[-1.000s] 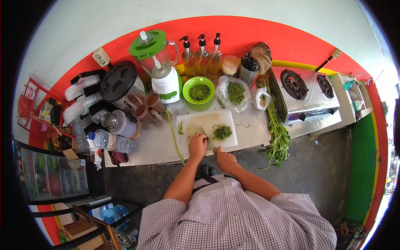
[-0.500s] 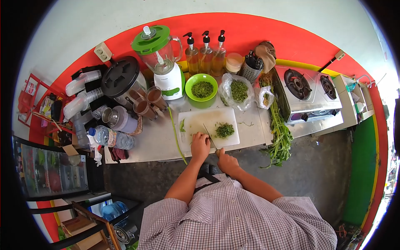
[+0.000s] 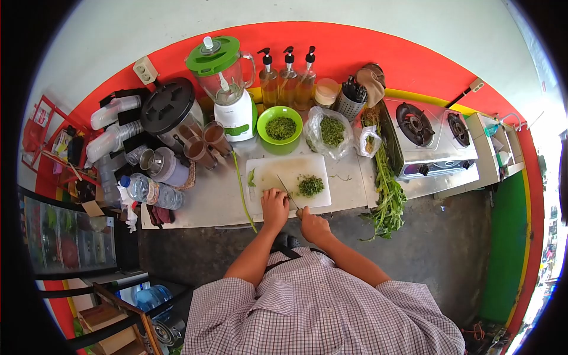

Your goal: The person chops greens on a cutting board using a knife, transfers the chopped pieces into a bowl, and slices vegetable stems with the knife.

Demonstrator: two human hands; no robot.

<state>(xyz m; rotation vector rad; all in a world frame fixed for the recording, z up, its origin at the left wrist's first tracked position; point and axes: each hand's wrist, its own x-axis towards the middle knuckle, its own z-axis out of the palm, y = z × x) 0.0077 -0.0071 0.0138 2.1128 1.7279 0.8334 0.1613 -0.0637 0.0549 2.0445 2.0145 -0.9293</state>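
My right hand (image 3: 315, 227) is wrapped round the handle of a kitchen knife (image 3: 285, 188). The blade slants up and left across the white cutting board (image 3: 271, 167). Just left of the blade, my left hand (image 3: 274, 207) rests on the board with its fingers curled together; whatever lies under them is hidden. To the right of the knife sits a small pile of chopped green leaves (image 3: 310, 186). A loose green leaf (image 3: 251, 177) lies near the board's left edge.
Behind the board stand a green bowl (image 3: 279, 146) of chopped greens and a plastic bag (image 3: 331, 145) of greens. Leafy stalks (image 3: 387, 195) hang over the counter edge beside the gas stove (image 3: 435, 136). At left are a blender (image 3: 234, 115), brown cups and a water bottle (image 3: 155, 192).
The whole view has shifted slightly, so the counter and its things appear a little further left. Both hands and the knife keep nearly the same place over the board.
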